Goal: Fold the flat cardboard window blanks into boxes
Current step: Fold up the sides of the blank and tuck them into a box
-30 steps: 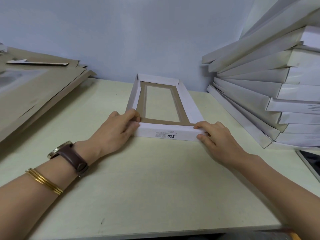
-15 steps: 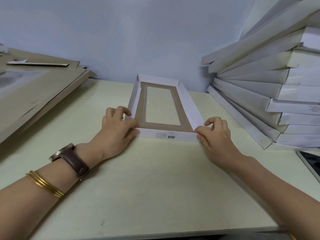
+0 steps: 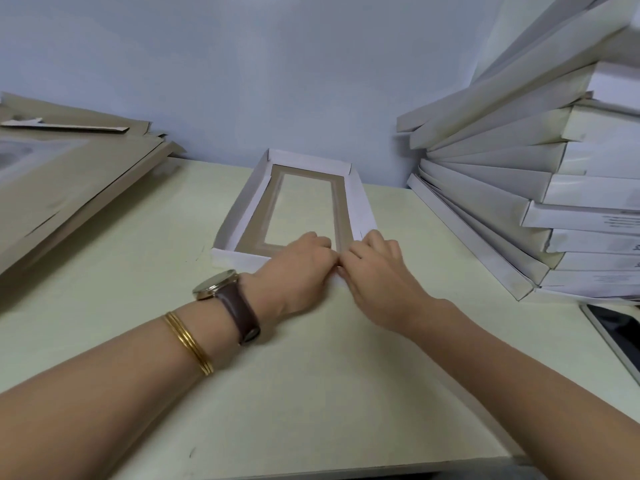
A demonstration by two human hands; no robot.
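1. White cardboard box, brown inside round its clear window, lies mid-tabletop with its far end near the wall; three corners look formed
2. Left hand and right hand meet at the near right corner, fingers curled over the near wall and pinching it
3. That corner's tab likely needs tucking: stand the wall upright, slide the tab fully in, and hold the base flat
4. Finished boxes are stacked to the right, flat blanks to the left
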